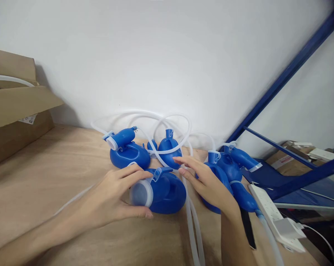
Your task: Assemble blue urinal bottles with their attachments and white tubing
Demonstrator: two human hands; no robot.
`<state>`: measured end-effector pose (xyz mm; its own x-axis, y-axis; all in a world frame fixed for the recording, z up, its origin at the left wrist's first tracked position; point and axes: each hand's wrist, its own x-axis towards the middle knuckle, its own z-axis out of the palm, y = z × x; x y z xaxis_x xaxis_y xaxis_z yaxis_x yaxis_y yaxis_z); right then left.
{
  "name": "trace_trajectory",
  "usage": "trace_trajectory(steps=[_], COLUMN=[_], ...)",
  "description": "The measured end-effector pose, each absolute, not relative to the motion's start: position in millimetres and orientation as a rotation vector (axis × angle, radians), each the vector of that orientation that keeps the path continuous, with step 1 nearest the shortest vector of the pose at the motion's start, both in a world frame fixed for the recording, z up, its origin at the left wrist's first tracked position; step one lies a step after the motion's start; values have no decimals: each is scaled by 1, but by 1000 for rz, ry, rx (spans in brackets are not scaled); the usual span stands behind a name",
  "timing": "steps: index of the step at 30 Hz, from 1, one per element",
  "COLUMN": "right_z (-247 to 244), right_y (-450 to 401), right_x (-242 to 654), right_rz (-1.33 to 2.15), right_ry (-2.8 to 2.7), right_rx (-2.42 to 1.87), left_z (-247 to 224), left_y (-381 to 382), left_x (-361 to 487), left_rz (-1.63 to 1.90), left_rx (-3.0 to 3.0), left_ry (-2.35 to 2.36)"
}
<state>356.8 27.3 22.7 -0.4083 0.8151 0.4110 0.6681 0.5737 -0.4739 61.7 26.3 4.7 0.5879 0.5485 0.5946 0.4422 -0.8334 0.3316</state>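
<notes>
A blue plastic urinal bottle lies on its side in front of me, its wide mouth with a translucent white rim facing left. My left hand is curled around that mouth, fingers over the top and thumb beneath. Beside the bottle's upper right end, my right hand is open, fingers stretched out and holding nothing. Behind stand a second blue bottle with a blue funnel piece on top, and a third blue bottle. My right hand partly hides another blue bottle.
White hoses loop behind the bottles and run down the wooden table. An open cardboard box stands at the left. On the right are a white power strip with a plugged-in adapter, and a blue metal frame.
</notes>
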Motion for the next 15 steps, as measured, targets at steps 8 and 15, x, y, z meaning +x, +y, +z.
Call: trace_trajectory(steps=[8,15], right_z=[-17,-15], right_y=[65,67], right_x=[384,378], right_rz=[961,1034], right_ry=[-2434,-2405], right_rx=[-1524,-1555], left_z=[-7,8], left_y=[10,-7], left_x=[66,65], left_rz=[1142,885], left_rx=[2753,3230], left_ry=[862,309])
